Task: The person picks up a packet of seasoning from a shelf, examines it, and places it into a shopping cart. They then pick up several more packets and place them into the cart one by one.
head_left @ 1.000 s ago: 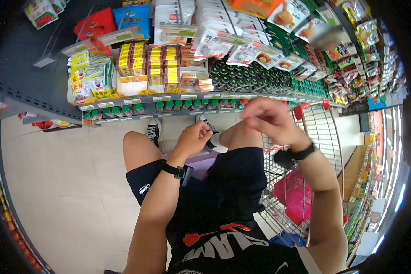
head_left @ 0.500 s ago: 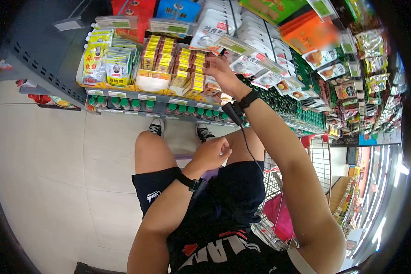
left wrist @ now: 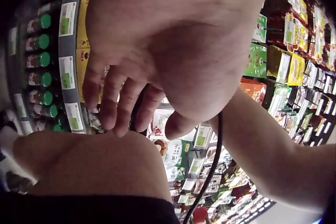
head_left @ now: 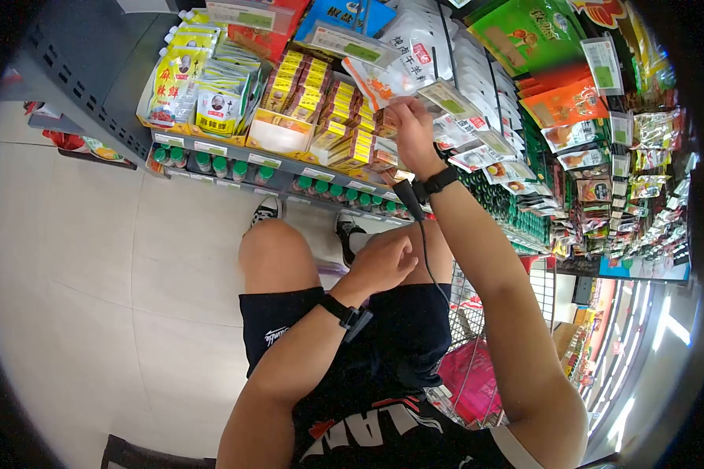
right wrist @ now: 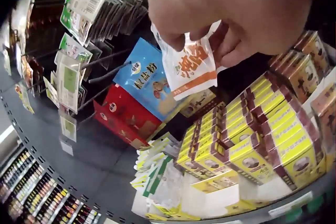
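Observation:
My right hand (head_left: 413, 129) is raised at the shelf and pinches a small white packet with orange print (right wrist: 190, 65) by its upper part. In the head view this packet (head_left: 370, 83) tilts out in front of hanging white pouches (head_left: 407, 48), over rows of yellow and brown boxes (right wrist: 252, 145). My left hand (head_left: 385, 264) hangs over the right knee, holding nothing. Its fingers are relaxed and slightly bent in the left wrist view, with the palm (left wrist: 173, 40) facing the camera.
A blue pouch (right wrist: 147, 77) and a red one (right wrist: 126, 116) hang beside the packet. Seasoning sachets (head_left: 220, 98) fill a carton at the shelf's left. Green-capped bottles (head_left: 238, 170) line the lower shelf. A shopping cart with a pink bag (head_left: 469, 379) stands at the right.
My right hand has gone from above the right knee up to the shelf and now pinches the white and orange packet. The left hand stays low, and the head view has shifted.

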Demonstrator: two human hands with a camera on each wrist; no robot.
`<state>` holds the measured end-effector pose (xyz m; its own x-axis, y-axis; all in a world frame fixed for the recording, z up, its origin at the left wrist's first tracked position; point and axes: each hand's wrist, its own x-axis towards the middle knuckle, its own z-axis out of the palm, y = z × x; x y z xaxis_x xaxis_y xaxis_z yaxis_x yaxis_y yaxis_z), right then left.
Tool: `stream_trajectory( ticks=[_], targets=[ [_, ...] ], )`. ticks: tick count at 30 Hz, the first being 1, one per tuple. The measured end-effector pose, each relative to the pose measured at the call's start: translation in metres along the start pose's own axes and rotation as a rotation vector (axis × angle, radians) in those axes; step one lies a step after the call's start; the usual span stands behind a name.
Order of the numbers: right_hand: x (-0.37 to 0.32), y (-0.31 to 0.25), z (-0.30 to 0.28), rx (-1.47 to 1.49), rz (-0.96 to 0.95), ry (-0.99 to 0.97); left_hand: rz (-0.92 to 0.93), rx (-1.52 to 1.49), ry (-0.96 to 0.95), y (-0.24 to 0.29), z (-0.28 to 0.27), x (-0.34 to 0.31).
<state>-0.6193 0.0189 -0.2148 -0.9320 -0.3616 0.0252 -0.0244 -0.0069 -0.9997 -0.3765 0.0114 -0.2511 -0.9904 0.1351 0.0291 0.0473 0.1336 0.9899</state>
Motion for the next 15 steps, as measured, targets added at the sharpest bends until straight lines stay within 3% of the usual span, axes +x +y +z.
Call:
stream_trajectory(
  ticks=[3,6,9,10,14,15],
  targets=[
    [0.009,0.017,-0.006,0.077,0.025,0.152,0.004,-0.007,0.004,-0.001,0.000,0.001],
    [0.002,-0.001,0.004,0.325,0.174,0.148,0.015,-0.002,0.028,-0.003,-0.001,0.000],
    [-0.027,-0.037,0.027,0.439,0.140,-0.017,0.006,-0.032,0.062,-0.007,0.000,-0.003],
    [-0.033,-0.039,0.023,0.393,0.142,-0.077,0.002,-0.043,0.075,-0.007,-0.002,-0.003],
    [-0.079,-0.065,0.019,0.312,0.197,-0.001,-0.033,-0.073,0.117,-0.007,-0.011,-0.003],
    [-0.092,-0.072,0.014,0.327,0.323,0.025,-0.041,-0.080,0.129,-0.007,-0.013,-0.004]
  ],
)
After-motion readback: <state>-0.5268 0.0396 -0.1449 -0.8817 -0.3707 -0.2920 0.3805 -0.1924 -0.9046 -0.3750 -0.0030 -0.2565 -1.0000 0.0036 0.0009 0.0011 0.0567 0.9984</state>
